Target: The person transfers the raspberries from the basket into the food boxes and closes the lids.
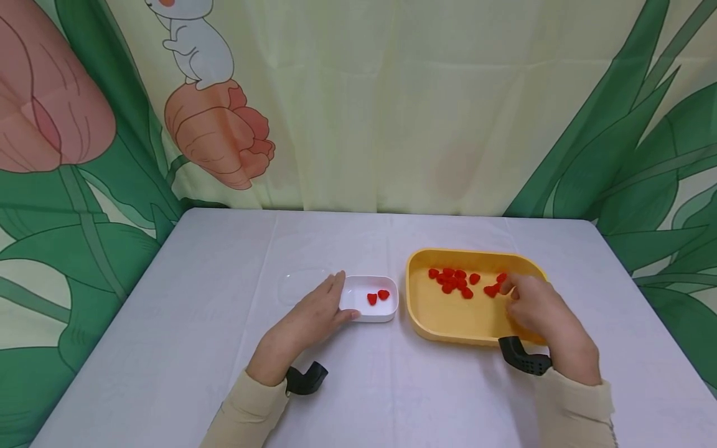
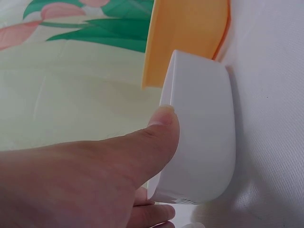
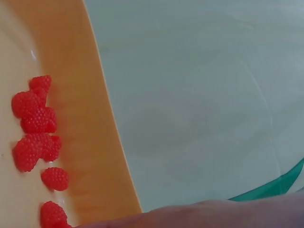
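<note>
A small white box (image 1: 370,314) stands on the table with two red raspberries (image 1: 383,294) in it. My left hand (image 1: 313,317) holds this box at its left side, the thumb on the near rim and the other fingers along the far left. To the right is a yellow tray (image 1: 459,323), where several more raspberries (image 1: 448,280) lie loose towards the back. My right hand (image 1: 534,305) reaches over the tray's right part, its fingertips at a few raspberries. Whether they pinch one is hidden. In the right wrist view, raspberries (image 3: 35,118) lie along the tray wall (image 3: 90,142).
Left of the white box a clear, see-through lid (image 1: 302,285) lies flat on the white tablecloth (image 1: 185,348). Behind the table hangs a printed curtain (image 1: 381,124). Black wrist mounts (image 1: 307,378) sit on both forearms.
</note>
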Motion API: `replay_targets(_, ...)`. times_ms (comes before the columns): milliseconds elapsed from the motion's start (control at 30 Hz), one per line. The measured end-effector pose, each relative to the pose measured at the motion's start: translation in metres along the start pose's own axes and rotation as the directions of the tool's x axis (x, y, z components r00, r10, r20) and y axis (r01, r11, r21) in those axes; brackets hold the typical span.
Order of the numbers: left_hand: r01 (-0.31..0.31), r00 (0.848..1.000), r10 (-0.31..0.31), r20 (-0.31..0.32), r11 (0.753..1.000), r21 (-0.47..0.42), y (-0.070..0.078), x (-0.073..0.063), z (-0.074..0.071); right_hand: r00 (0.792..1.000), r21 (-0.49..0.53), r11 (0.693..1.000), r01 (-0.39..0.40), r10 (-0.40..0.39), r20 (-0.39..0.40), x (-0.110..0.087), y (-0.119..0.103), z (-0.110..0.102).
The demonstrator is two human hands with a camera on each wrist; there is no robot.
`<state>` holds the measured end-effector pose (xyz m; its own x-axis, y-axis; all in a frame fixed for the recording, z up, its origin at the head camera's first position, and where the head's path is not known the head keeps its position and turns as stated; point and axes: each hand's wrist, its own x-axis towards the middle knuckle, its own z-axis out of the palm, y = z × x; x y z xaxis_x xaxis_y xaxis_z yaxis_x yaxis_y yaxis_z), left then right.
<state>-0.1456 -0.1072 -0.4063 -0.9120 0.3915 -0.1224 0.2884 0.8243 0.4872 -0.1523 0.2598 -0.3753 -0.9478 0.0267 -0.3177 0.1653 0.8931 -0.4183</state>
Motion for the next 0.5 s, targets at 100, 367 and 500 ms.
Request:
replay_targets(100,-0.003,1.0,0.003,-0.001,1.0,-0.002,0.0003,-0.0002,-0.0002,1.0,-0.005,1.0,-0.017,0.017,0.023,0.001,0.0007,0.0002)
replay_targets(367,-0.009,1.0,0.009,-0.002,1.0,-0.005,-0.0004,0.0002,0.0,0.999,-0.006,0.999,-0.034,0.034,0.015,0.002,-0.0003,0.0029)
replay_targets(500,-0.011,1.0,0.011,-0.003,1.0,-0.008,-0.0006,-0.0002,0.0001,0.999,-0.015,0.999,-0.031,0.031,0.009,0.0033,-0.0007,0.003)
